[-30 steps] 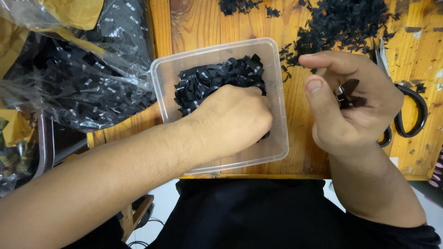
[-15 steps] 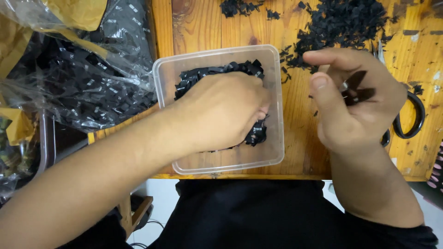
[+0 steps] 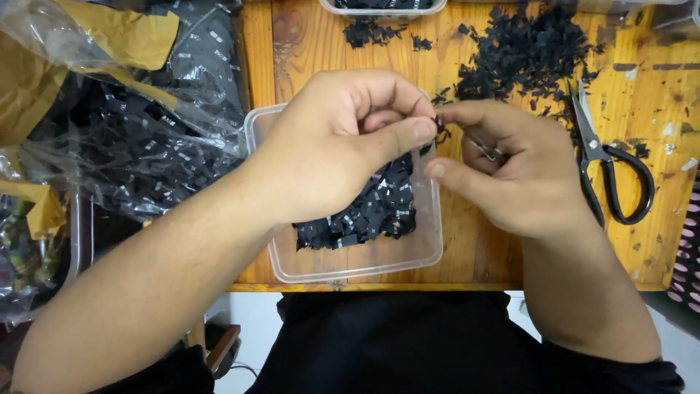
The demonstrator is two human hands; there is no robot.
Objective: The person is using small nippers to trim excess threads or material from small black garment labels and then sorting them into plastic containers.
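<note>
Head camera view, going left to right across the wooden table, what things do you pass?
Clear plastic bag of black pieces → left hand over the clear plastic tub → right hand, its fingers meeting the left hand's on a small black piece → black-handled scissors.

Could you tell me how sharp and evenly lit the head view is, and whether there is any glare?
Head view: sharp, evenly lit; white glare streaks on the clear plastic bag; soft shadow beneath the left hand and right hand over the clear tub.
</note>
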